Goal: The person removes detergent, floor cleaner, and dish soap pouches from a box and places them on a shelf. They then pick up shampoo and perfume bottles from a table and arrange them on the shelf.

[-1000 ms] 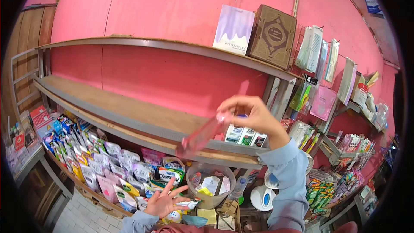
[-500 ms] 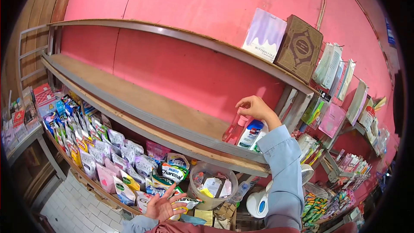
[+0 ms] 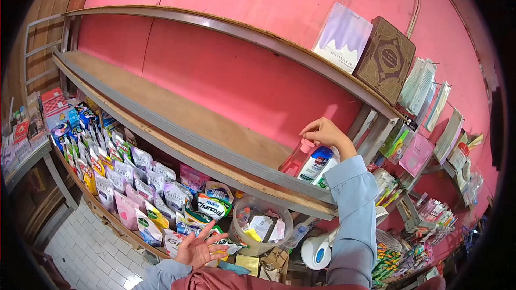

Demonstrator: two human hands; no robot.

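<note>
Two hands: my right hand [image 3: 327,134] pinches a pink bottle [image 3: 297,157] on the shelf [image 3: 177,123]; my left hand [image 3: 196,248] spreads open below, beside a "Charcoal" pouch [image 3: 210,208].

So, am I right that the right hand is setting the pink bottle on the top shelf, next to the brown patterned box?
Not quite. The head view shows the right hand on the pink bottle at the wooden middle shelf, beside the white bottles. The brown patterned box stands on the shelf above, well apart from the hand.
</note>
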